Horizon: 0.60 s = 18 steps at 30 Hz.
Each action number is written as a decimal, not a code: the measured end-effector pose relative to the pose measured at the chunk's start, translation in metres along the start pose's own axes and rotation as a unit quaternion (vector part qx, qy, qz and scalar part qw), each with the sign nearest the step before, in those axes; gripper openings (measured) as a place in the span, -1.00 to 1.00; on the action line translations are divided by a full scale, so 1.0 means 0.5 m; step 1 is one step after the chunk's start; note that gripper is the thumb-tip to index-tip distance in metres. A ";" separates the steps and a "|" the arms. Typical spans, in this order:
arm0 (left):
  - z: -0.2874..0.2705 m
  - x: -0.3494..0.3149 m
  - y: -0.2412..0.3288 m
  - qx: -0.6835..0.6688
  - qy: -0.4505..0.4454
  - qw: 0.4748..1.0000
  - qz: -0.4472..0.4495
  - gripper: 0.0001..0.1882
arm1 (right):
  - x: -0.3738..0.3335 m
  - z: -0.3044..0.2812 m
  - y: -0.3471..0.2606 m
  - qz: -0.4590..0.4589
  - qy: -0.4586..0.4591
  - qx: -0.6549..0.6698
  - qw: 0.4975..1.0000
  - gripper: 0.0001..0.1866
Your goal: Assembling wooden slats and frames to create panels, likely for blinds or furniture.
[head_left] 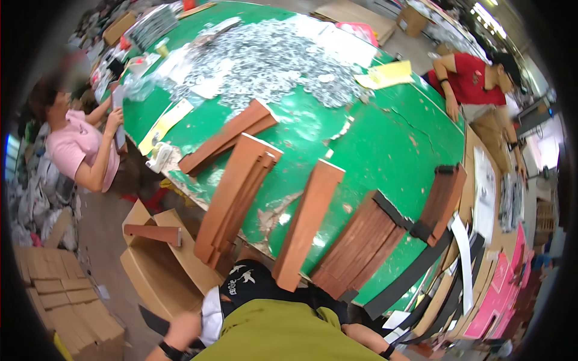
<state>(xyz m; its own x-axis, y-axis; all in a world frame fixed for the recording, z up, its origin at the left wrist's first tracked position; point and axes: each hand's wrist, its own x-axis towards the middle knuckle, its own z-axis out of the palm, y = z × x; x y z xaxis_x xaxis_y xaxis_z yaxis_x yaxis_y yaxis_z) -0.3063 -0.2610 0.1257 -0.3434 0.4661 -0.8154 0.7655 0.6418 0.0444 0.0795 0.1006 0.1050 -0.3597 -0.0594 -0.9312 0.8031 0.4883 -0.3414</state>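
My left hand (155, 355) is mostly cut off by the lower edge, past a black wristband; the forearm above it is blurred, beside an open cardboard box (153, 280). On the other side, my right hand (398, 357) is also cut off below a black band, so neither hand's fingers show. In front of me, reddish-brown boards (238, 192) lie stacked on the green table (385, 138). A separate brown board (310, 222) points toward me. To its right sits a bundle of brown slats (361, 246) with a black strap across its far end.
Small grey metal-looking parts (259, 66) are heaped at the table's far side. One person in pink (84, 144) stands at left holding a flat piece; another in red (475, 78) leans at far right. Black strips (409, 277) lie at the right edge. Flattened cartons (66, 295) are stacked lower left.
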 end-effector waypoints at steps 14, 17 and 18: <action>-0.114 0.016 0.121 0.069 -0.145 0.987 0.024 -0.70 | -0.039 0.007 0.050 -0.165 0.205 0.269 0.926 -0.72; -0.147 0.152 0.264 0.017 -0.073 0.994 0.076 -0.67 | 0.059 -0.001 0.062 -0.163 0.228 0.288 0.916 -0.74; -0.148 0.189 0.301 0.019 -0.085 0.993 0.079 -0.67 | 0.116 0.008 0.086 -0.172 0.174 0.428 0.870 -0.78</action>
<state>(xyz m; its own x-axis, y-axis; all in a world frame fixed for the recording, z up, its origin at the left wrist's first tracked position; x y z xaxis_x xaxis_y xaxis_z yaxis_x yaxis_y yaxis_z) -0.2639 -0.0755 0.0982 -0.1234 0.4481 -0.8854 0.8233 0.5444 0.1607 0.0950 0.1148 0.0357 -0.6516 0.2655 -0.7106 0.6248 -0.3434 -0.7012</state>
